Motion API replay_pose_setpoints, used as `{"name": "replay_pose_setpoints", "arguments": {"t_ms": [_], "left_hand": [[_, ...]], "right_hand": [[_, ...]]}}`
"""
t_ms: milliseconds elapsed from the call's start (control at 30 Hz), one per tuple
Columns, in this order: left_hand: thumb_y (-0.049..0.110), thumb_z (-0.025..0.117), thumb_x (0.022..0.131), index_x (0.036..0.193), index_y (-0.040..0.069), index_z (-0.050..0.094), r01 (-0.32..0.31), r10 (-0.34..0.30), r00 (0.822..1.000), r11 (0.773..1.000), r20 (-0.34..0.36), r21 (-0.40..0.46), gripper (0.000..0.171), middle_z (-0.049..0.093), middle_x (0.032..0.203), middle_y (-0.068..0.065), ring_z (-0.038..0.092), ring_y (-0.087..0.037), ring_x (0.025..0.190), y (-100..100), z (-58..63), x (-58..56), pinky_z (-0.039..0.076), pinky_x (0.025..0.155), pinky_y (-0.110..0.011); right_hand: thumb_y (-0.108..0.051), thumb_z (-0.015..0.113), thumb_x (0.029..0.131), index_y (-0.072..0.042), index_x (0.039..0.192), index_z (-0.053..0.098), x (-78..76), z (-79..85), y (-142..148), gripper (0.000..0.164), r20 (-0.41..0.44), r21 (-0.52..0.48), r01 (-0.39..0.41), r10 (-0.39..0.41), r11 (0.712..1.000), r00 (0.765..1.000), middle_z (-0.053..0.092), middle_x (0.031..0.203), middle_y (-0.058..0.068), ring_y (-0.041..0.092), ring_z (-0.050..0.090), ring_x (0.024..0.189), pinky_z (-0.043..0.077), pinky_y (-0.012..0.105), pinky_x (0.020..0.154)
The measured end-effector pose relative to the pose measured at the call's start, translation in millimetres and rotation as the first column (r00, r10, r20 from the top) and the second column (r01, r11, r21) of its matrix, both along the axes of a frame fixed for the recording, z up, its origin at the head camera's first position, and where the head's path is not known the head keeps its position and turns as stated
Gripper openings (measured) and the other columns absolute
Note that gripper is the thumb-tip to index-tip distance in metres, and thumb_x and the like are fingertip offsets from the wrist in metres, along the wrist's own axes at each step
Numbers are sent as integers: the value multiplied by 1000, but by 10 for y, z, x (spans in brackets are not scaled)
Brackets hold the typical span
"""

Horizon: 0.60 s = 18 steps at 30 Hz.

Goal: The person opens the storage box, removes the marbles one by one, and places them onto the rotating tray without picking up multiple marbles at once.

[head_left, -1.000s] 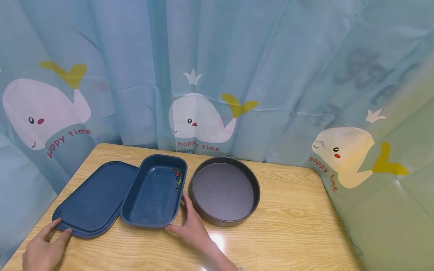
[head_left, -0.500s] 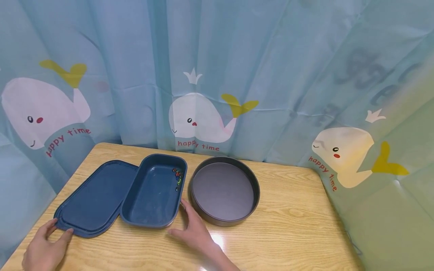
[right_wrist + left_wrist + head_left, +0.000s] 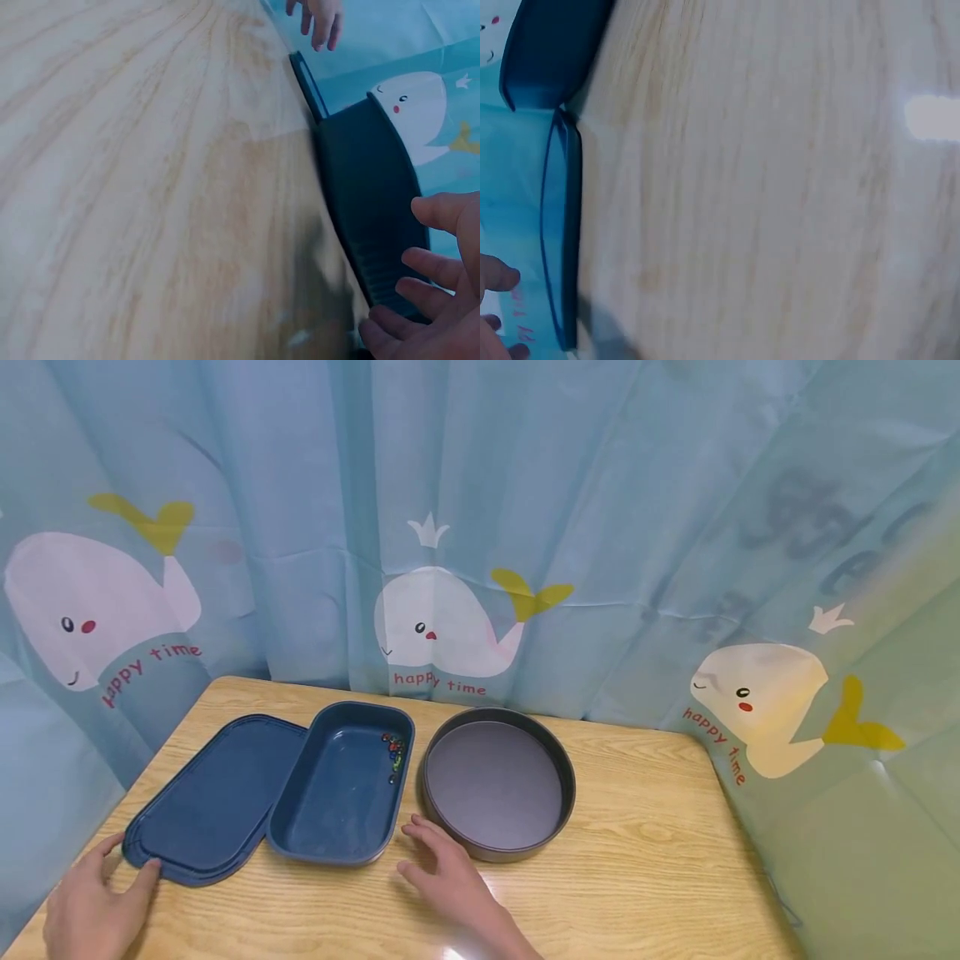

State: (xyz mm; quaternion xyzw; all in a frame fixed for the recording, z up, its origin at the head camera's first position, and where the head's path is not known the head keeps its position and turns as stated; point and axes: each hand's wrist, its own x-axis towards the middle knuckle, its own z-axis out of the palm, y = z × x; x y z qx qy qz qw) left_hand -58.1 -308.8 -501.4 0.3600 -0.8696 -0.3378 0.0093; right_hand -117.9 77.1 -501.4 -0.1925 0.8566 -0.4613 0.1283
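Observation:
A dark blue rectangular lid (image 3: 213, 793) lies flat at the left of the table. Beside it stands a dark blue rectangular container (image 3: 337, 793) with several small shiny coloured beads (image 3: 395, 760) along its right wall. My left hand (image 3: 97, 902) is at the lid's near left corner with thumb and fingers spread; the left wrist view shows a gap between fingertips and lid (image 3: 562, 232). My right hand (image 3: 461, 881) hovers beyond the container's near right corner, fingers loosely spread and holding nothing. In the right wrist view its fingers (image 3: 427, 266) are in front of the container wall (image 3: 367, 187).
A round dark grey pan (image 3: 495, 777) stands just right of the container, close to my right fingertips. The wooden table (image 3: 645, 843) extends to the right. A blue curtain (image 3: 615, 527) with printed whales hangs behind and along the sides.
My right hand has let go of the container's near right corner and moved away to the right. My left hand has shifted slightly. The container, lid and pan stay in place.

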Motion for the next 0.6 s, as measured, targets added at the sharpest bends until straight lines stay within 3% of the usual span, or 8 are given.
{"name": "replay_pose_setpoints", "arguments": {"t_ms": [100, 200, 367, 600], "left_hand": [[17, 58, 97, 151, -7, 27, 52, -57, 995, 997, -78, -63, 67, 31, 145, -39, 27, -60, 130, 65, 81, -13, 23, 103, -70], [16, 60, 97, 148, -7, 34, 120, -141, 975, 985, -172, -124, 62, 37, 139, -41, 35, -60, 124, 150, 175, -34, 29, 96, -71], [14, 62, 98, 144, -7, 42, 211, -263, 910, 959, -321, -188, 55, 46, 132, -39, 44, -58, 116, 322, 319, -64, 36, 89, -67], [16, 66, 98, 141, -4, 49, 380, -442, 789, 897, -428, -225, 50, 53, 130, -33, 53, -53, 110, 530, 522, -150, 43, 82, -61]], "right_hand": [[-33, 64, 99, -17, 139, 59, 18, 47, 37, 44, -11, -7, -11, 11, 1000, 1000, 46, 151, 0, 25, 40, 139, 34, 47, 110], [-31, 63, 99, -15, 138, 59, 31, 94, 70, 42, -42, -21, -27, 26, 999, 999, 46, 150, 3, 25, 41, 139, 35, 47, 110], [-19, 64, 99, -9, 135, 61, 52, 179, 125, 38, -154, -48, -56, 48, 997, 987, 47, 149, 9, 28, 44, 137, 40, 46, 106], [-25, 62, 100, -15, 136, 61, 56, 297, 230, 37, -224, -22, -2, -3, 1000, 975, 46, 151, 3, 26, 42, 138, 37, 52, 107]]}}
